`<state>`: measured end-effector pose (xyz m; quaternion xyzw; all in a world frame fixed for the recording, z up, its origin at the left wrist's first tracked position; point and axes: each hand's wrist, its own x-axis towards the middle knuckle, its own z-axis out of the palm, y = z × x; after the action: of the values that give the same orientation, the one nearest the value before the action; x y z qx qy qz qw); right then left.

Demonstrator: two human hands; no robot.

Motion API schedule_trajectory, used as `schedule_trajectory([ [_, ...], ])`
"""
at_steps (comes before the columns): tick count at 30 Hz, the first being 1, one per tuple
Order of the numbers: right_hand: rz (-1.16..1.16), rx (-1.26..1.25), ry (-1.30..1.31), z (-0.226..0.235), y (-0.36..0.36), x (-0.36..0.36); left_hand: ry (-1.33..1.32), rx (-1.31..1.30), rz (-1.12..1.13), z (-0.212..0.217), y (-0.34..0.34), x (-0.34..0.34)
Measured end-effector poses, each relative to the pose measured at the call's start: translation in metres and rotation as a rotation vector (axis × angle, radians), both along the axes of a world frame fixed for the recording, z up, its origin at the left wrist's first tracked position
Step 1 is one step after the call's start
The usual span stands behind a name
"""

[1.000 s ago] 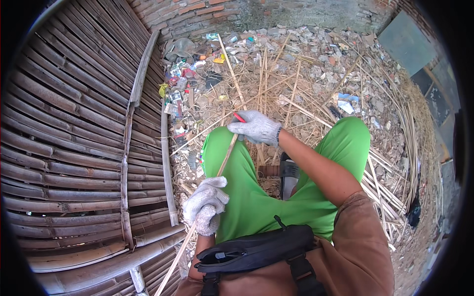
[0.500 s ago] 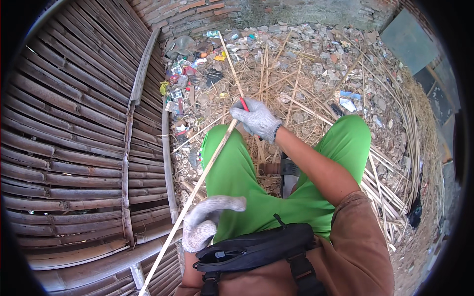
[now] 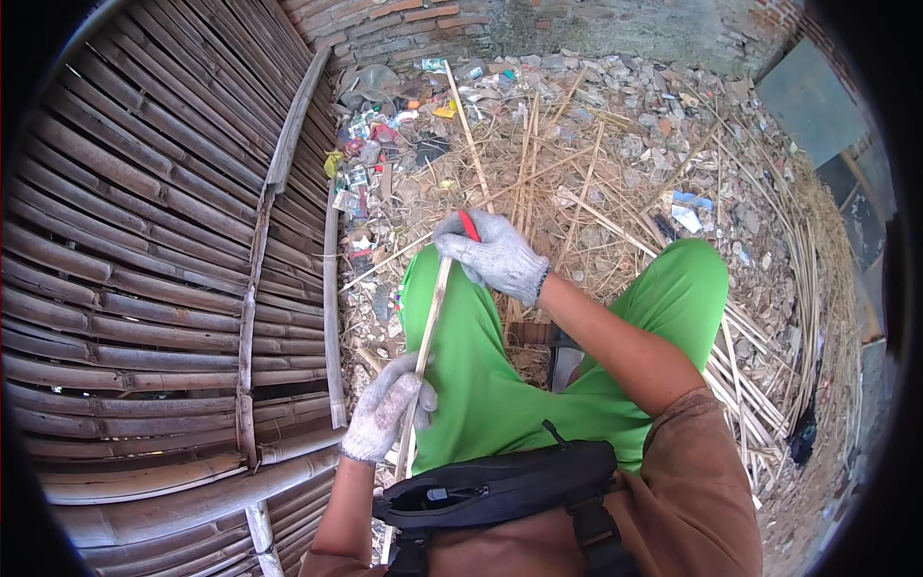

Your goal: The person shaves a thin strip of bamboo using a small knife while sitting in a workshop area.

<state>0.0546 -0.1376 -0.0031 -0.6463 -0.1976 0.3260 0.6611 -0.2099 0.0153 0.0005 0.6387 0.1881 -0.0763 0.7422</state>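
My right hand (image 3: 492,252), in a grey-white knit glove, is closed above my left knee. A red-handled tool (image 3: 469,225) sticks up between its fingers, its working end hidden. The upper end of a long, pale bamboo strip (image 3: 435,306) meets the same hand at the thumb. From there the strip slants down toward me along my left thigh. Lower on it, my left hand (image 3: 392,399), also gloved, has its fingers wrapped round the strip. Past that hand the strip runs on beside the black waist bag (image 3: 500,486), which partly hides it.
A bamboo slat wall (image 3: 144,288) stands close on my left. Split bamboo strips (image 3: 745,385) lie in a pile by my right leg. Litter, rubble and dry shavings (image 3: 558,183) cover the ground ahead, up to a brick wall (image 3: 538,34). A grey panel (image 3: 810,101) leans at far right.
My left hand, before loosely curled with fingers spread beside the strip, has closed round it. The strip now stands steeper. The red handle has turned in my right hand and shows more above the fingers.
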Motion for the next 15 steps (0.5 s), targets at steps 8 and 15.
schedule_trajectory([
  [8, -0.063, -0.428, -0.698, -0.024, -0.011, 0.013, 0.105, 0.088, 0.085, 0.007, -0.011, 0.039],
  [15, 0.193, -0.635, -1.083, -0.008, -0.036, -0.004, 0.143, 0.243, 0.026, 0.014, -0.007, 0.051],
])
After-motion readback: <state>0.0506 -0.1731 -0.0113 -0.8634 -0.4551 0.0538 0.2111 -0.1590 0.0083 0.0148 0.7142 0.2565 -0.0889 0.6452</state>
